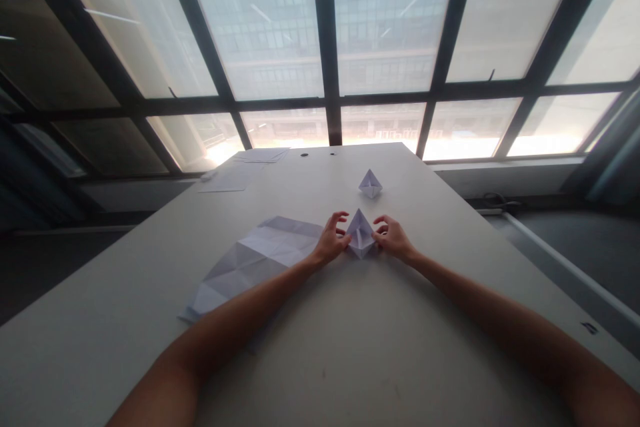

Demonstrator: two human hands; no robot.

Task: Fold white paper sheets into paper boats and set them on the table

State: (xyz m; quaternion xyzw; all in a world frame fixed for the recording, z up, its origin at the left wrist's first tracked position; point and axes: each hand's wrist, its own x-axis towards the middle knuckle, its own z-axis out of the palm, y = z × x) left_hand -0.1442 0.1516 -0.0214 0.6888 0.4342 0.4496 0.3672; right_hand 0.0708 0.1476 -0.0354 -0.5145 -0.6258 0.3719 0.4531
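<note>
A folded white paper boat (360, 235) with a pointed peak stands on the table between my two hands. My left hand (333, 240) grips its left end at the thumb, with the other fingers curled above. On the opposite side, my right hand (393, 238) pinches the boat's right end, its fingers bent. A second paper boat (371, 184) stands a little farther back, touched by neither hand. Beneath and beside my left forearm lies a large creased sheet of paper (265, 247), partly hidden by that arm.
Flat white sheets (227, 179) lie at the far left of the white table (400, 340). Two small dark spots, one a round hole (305, 155), mark its far end. A small dark object (589, 327) is near the right edge. Large framed windows rise beyond.
</note>
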